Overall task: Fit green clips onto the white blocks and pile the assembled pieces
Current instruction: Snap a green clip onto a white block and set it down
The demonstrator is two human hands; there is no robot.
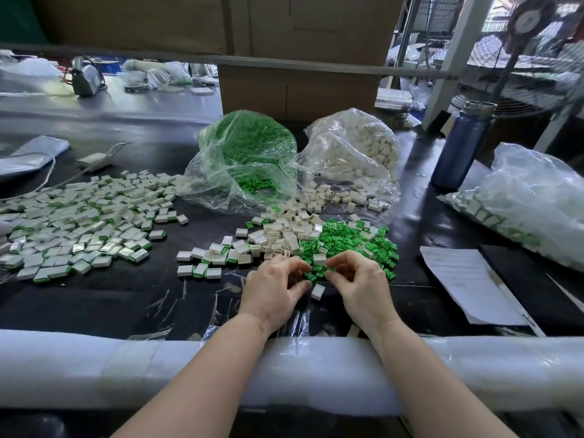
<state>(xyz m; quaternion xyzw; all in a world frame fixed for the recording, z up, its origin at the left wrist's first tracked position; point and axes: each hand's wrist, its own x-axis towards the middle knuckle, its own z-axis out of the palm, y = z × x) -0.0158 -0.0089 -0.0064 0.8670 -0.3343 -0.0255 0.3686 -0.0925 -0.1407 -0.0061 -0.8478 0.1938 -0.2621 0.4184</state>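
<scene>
Two hands meet near the front edge of the desk, forearms resting on a white foam pad along that edge. The left hand and the right hand have their fingers curled, fingertips almost touching, at the front of a heap of green clips; whatever they pinch between them is too small to make out. One loose white block lies on the desk just below the fingertips. White blocks spread beside the clips, spilling from a clear bag; a second clear bag of green clips sits beside it. Assembled pieces cover the left side of the desk. Toward the right edge stand a blue bottle and a sheet of paper.
</scene>
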